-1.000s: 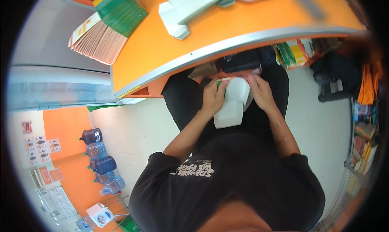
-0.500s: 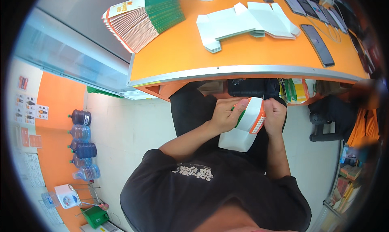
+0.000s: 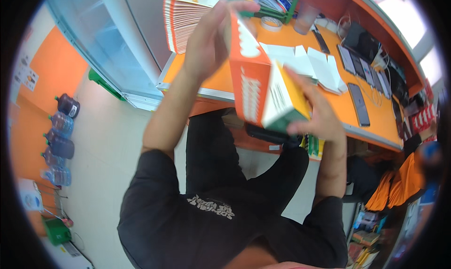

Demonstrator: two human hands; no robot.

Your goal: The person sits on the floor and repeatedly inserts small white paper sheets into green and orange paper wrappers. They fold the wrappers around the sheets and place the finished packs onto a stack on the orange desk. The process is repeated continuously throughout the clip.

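Note:
A folded-out carton box [image 3: 251, 88] with orange, white, yellow and green faces is held up before my chest, blurred by motion. My left hand [image 3: 206, 43] is at its upper left, with fingers reaching over the far top edge. On the other side, my right hand [image 3: 322, 111] grips the yellow and green end, thumb low and fingers along the side. Behind the box, white flattened cartons [image 3: 324, 71] lie on the orange desk [image 3: 218, 83]. A fanned stack of orange-and-white printed cartons [image 3: 181, 27] stands at the desk's far left.
A phone [image 3: 359, 104] lies at the desk's right, with several more devices and cables beyond it. A tape roll [image 3: 271, 23] and a clear cup [image 3: 306, 19] are at the back. Large water bottles [image 3: 61, 147] line the left wall. Black-clad legs [image 3: 211, 151] are below the desk.
Both hands have lifted the carton from my lap to in front of the desk and moved farther apart. Its printed faces now show instead of mostly white. The view has shifted too.

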